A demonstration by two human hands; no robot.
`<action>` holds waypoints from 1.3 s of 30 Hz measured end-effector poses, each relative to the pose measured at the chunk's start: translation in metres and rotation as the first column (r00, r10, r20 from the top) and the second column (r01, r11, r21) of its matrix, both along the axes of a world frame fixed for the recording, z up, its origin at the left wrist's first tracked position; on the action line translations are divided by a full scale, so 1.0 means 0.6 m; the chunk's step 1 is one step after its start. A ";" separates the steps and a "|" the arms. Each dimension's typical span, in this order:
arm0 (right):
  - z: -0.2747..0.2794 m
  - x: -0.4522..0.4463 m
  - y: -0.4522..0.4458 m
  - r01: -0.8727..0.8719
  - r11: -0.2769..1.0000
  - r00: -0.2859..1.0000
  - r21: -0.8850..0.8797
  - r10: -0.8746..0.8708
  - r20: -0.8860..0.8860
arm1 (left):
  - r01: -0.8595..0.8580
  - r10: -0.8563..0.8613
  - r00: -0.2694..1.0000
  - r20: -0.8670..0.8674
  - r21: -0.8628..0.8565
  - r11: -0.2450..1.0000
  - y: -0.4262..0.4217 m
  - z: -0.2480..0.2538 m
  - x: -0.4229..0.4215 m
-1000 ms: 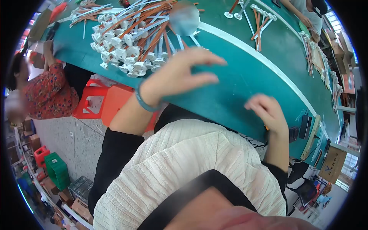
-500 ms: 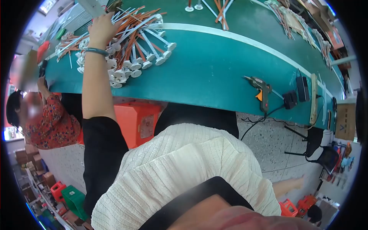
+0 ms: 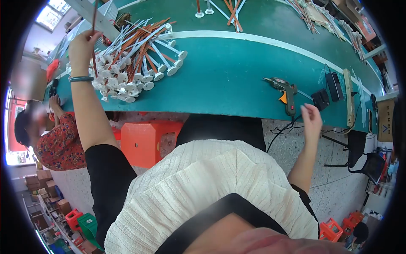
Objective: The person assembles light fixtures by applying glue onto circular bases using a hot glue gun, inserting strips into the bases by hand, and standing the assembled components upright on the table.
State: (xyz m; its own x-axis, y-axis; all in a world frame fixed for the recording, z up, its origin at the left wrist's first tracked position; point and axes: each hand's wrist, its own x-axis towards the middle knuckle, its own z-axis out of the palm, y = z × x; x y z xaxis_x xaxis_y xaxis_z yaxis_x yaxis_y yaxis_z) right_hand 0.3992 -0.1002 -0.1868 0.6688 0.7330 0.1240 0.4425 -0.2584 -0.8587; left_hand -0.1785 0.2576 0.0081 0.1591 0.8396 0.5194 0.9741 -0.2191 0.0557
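Observation:
My left hand is raised at the left over the table. Its fingers are closed on a thin brown strip held about upright; its lower end is in front of the pile. Beneath and beside that hand lies a heap of white and brown strips with round white discs on their ends. My right hand is at the table's front edge, fingers loosely bent and nothing seen in them. Closest to it is a glue gun with an orange trigger, lying on the green table.
Black power adapters and a power strip lie on the right, with cables hanging over the edge. A white post rises at the left. Red stools stand below. Another person in a patterned top sits at left.
My left hand has moved left and toward me, out of the pile, with a brown strip in it. My right hand has come up from low on the right to near the glue gun.

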 end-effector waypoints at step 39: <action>-0.027 -0.204 0.131 -0.500 0.853 0.794 0.149 0.520 -0.314 | 0.871 -0.703 0.422 0.572 -0.041 0.489 -0.168 -0.291 0.437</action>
State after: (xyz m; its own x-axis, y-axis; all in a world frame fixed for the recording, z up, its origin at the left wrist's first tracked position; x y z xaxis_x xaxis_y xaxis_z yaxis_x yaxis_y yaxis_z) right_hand 0.2766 -0.0213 -0.2031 0.2079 0.9780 0.0155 0.1838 -0.0235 -0.9827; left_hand 0.0836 0.1569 -0.1666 0.6683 0.5669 0.4818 0.2064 -0.7634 0.6120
